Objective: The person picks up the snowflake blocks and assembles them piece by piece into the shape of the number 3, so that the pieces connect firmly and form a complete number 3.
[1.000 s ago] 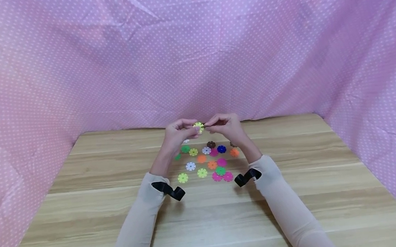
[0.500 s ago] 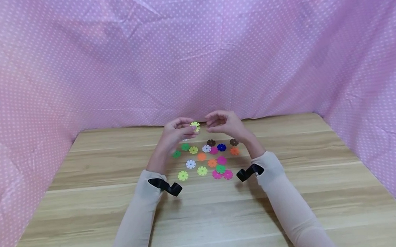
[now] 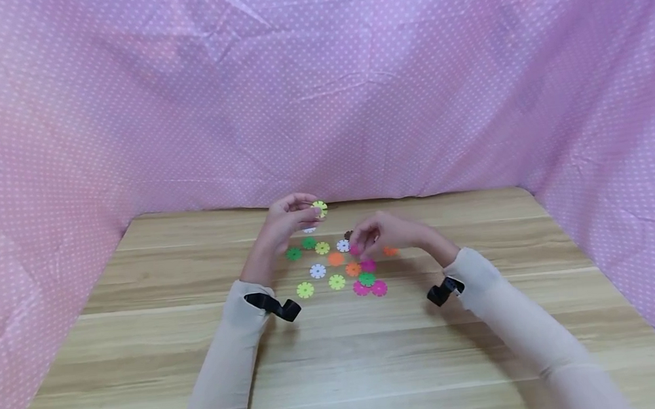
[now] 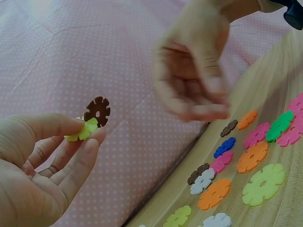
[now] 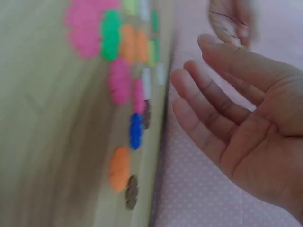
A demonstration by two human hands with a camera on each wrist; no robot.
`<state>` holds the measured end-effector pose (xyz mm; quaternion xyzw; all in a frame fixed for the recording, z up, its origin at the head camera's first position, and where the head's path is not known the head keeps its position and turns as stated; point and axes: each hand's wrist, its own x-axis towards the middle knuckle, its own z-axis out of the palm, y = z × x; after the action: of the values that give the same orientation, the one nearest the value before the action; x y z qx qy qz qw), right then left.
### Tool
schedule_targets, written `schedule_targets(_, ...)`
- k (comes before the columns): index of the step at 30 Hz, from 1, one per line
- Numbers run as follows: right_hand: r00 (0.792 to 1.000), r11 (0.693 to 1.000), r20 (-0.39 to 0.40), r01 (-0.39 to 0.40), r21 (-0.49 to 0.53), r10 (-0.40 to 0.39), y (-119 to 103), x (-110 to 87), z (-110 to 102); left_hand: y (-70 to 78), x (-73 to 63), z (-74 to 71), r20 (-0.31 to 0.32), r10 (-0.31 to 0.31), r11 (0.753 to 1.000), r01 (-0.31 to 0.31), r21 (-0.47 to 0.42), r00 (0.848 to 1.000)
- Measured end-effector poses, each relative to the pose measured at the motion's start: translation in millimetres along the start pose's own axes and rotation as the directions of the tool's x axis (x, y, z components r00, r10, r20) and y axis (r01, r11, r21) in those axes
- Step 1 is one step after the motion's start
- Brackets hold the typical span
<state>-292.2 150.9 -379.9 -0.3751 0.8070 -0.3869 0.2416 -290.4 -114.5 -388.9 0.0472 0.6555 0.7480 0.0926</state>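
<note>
My left hand (image 3: 286, 223) is raised over the far part of the table. Between thumb and fingers it pinches a yellow notched plastic disc (image 4: 86, 131). A brown notched disc (image 4: 102, 109) stands joined to that yellow one at an angle. Out over the scattered discs reaches my right hand (image 3: 388, 233), loosely bent and holding nothing; the right wrist view shows its palm and spread fingers. Below it lie a pink disc (image 3: 355, 250) and a blue disc (image 5: 135, 131), the blue one covered by the hand in the head view.
Several more notched discs lie flat on the wooden table (image 3: 342, 361), among them an orange disc (image 3: 335, 259), a white disc (image 3: 317, 271) and a green disc (image 3: 367, 279) overlapping pink ones. A pink dotted cloth (image 3: 316, 87) hangs behind the table's far edge.
My right hand has parted from the disc pair, leaving it with the left hand, and moved down over the loose discs. The left hand has shifted slightly left.
</note>
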Motion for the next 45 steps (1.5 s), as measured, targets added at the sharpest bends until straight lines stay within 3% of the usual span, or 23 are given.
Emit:
schedule_targets(6, 0.995, 0.998, 0.103, 0.022, -0.054, -0.016, 11, -13.6, 13, -0.3, 0.5, 1.4, -0.004, -0.006, 1.000, 0.006, 0.016, 1.000)
schedule_targets(13, 0.990, 0.992, 0.130, 0.076, -0.101, -0.062, 18, -16.6, 23, -0.7, -0.8, 2.7, -0.001, -0.019, 0.999, 0.019, 0.043, 1.000)
schedule_targets(20, 0.990, 0.990, 0.139, 0.046, -0.136, -0.027, 19, -13.8, 28, -2.3, -0.8, 3.2, 0.009, -0.006, 0.999, 0.006, 0.046, 1.000)
schedule_targets(28, 0.997, 0.984, 0.076, 0.012, -0.175, 0.001, 20, -10.4, 29, -3.7, 0.4, 3.0, 0.025, 0.010, 0.998, -0.012, 0.066, 1.000)
schedule_targets(38, 0.999, 0.990, -0.019, -0.029, -0.139, 0.027, 22, -6.4, 26, -2.7, -1.6, 2.5, 0.018, -0.002, 0.997, 0.001, 0.080, 1.000)
schedule_targets(42, 0.995, 0.992, -0.101, -0.035, -0.119, 0.023, 22, -5.6, 21, -3.7, -1.8, 3.8, 0.019, -0.003, 0.997, 0.001, 0.077, 1.000)
schedule_targets(45, 0.979, 0.994, -0.202, -0.041, -0.103, 0.019, 22, -4.3, 15, -4.8, -0.7, 5.3, 0.019, -0.007, 0.997, 0.005, 0.071, 1.000)
